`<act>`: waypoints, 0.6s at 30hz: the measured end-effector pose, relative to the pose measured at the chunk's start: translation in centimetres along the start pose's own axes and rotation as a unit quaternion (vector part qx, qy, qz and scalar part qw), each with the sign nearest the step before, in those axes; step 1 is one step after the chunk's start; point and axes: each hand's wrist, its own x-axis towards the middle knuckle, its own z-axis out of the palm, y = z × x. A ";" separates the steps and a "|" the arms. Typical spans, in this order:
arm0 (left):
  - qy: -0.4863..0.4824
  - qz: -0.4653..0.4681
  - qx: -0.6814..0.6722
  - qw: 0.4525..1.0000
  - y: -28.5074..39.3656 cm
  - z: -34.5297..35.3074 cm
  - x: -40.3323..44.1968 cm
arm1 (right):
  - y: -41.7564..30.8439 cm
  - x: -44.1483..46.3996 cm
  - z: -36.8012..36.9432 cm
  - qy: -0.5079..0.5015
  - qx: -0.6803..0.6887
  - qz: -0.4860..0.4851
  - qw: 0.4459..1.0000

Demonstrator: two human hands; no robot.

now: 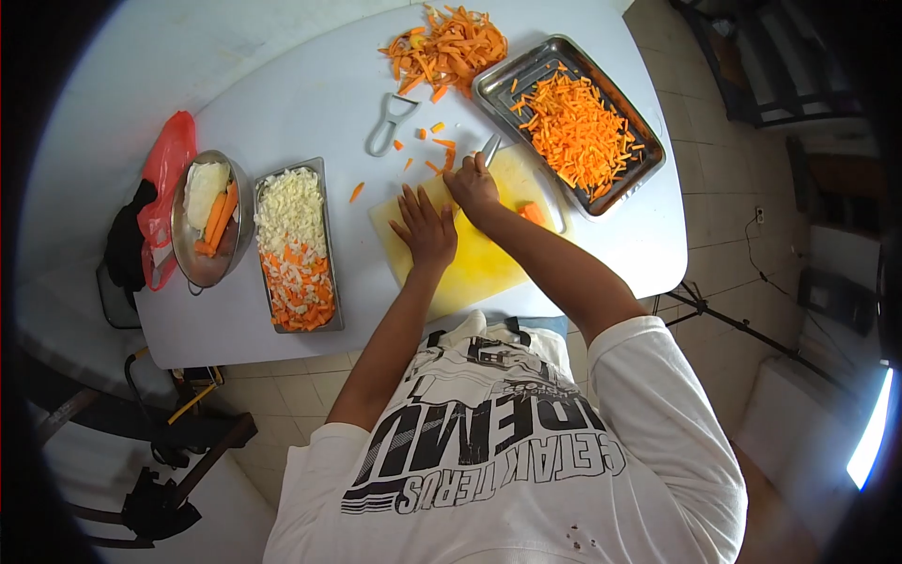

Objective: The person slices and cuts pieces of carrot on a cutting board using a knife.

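Note:
My left hand (428,231) lies flat on the yellow cutting board (484,273), its fingers spread toward the board's far left edge. Just to its right, my right hand (473,191) is closed around a knife, and part of the metal blade (491,148) sticks out beyond the fingers. The handle is hidden in the fist. An orange carrot piece (532,212) rests on the board by my right wrist. Small carrot bits (449,155) are scattered on the table beyond both hands.
A metal tray of carrot sticks (583,132) stands at the right. Carrot peelings (451,47) and a peeler (390,124) lie farther back. Left are a tray of chopped white and orange vegetables (296,249), a bowl with whole carrots (218,218) and a red plastic bag (169,160).

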 end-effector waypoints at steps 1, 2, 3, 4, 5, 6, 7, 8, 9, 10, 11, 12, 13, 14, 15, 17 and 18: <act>-0.044 -0.024 0.019 0.999 0.2 0.2 -0.3 | 0.0 -0.1 -0.1 -0.015 -0.005 -0.004 1.000; -0.039 -0.022 0.017 0.999 0.3 0.4 -0.2 | 0.1 -0.3 0.0 0.009 -0.012 0.001 1.000; -0.033 -0.022 0.015 0.999 0.3 0.5 -0.1 | 0.2 -0.4 0.2 0.033 -0.019 0.003 0.999; -0.029 -0.024 0.014 0.999 0.2 0.5 -0.3 | 0.1 -0.6 0.4 0.056 -0.025 0.002 0.998; -0.030 -0.027 0.016 0.999 0.1 0.5 -0.4 | 0.0 -0.6 0.6 0.055 -0.013 0.001 0.998; -0.030 -0.030 0.018 0.999 0.3 0.5 -0.3 | 0.0 -0.6 0.5 0.055 -0.002 0.001 0.998; -0.031 -0.031 0.020 0.999 0.4 0.5 -0.3 | 0.1 -0.6 0.6 0.054 0.010 0.001 0.999; -0.034 -0.033 0.022 0.999 0.5 0.5 -0.5 | 0.1 -0.8 0.7 0.050 0.011 -0.005 0.999; -0.036 -0.035 0.024 0.998 0.7 0.4 -0.6 | 0.4 -1.1 0.5 0.047 0.013 -0.011 0.999; -0.039 -0.035 0.026 0.998 0.9 0.4 -0.6 | 0.7 -1.2 0.3 0.043 0.014 -0.016 0.999; -0.043 -0.035 0.022 0.998 1.1 0.4 -0.5 | 1.0 -1.1 0.1 0.036 0.025 -0.018 0.999; -0.049 -0.036 0.019 0.998 1.1 0.3 -0.5 | 1.1 -1.0 0.0 0.028 0.038 -0.021 0.999; -0.055 -0.038 0.017 0.998 1.0 0.2 -0.7 | 1.0 -1.1 0.0 0.020 0.051 -0.024 0.998; -0.057 -0.039 0.017 0.997 1.0 0.0 -0.7 | 0.9 -1.1 0.0 0.018 0.044 -0.025 0.999; -0.057 -0.040 0.017 0.997 1.1 0.0 -0.7 | 0.8 -1.1 0.1 0.017 0.036 -0.025 0.999; -0.052 -0.040 0.016 0.998 1.1 0.0 -0.5 | 0.8 -1.1 0.4 0.056 0.019 -0.017 0.998; -0.050 -0.038 0.015 0.998 1.2 -0.1 -0.4 | 1.1 -0.9 0.1 0.039 0.029 -0.022 0.999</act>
